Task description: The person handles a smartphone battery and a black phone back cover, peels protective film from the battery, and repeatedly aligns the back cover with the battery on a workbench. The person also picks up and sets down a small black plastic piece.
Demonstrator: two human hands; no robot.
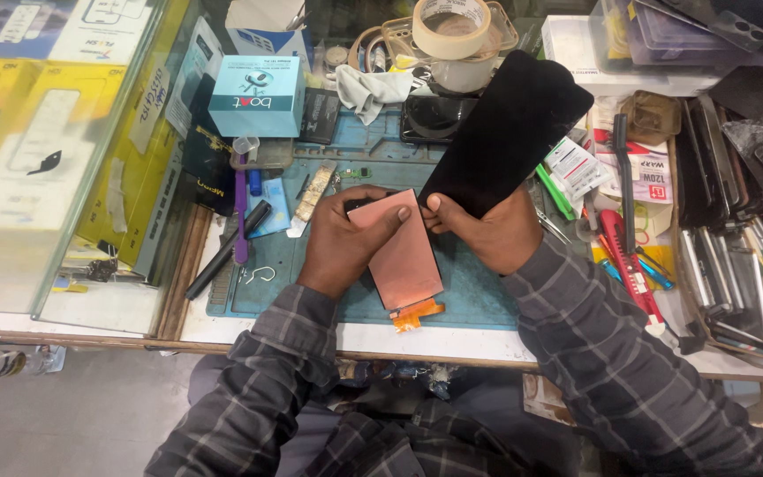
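Observation:
My left hand (343, 238) presses its thumb on a copper-coloured display panel (406, 256) with an orange flex cable (417, 313) at its near end. The panel rests over a blue work mat (479, 291). My right hand (487, 231) pinches the near edge of a black glass sheet (505, 132), which is lifted and angled away toward the back right. The two thumbs nearly meet where the black sheet joins the top of the copper panel.
A light-blue box (256, 95), a grey cloth (373, 88) and a tape roll (450, 26) stand behind the mat. Red cutter (629, 265), brushes, tweezers and metal tools (735, 265) crowd the right. A black pen (227, 250) and purple tool lie left, beside a glass showcase (37, 159).

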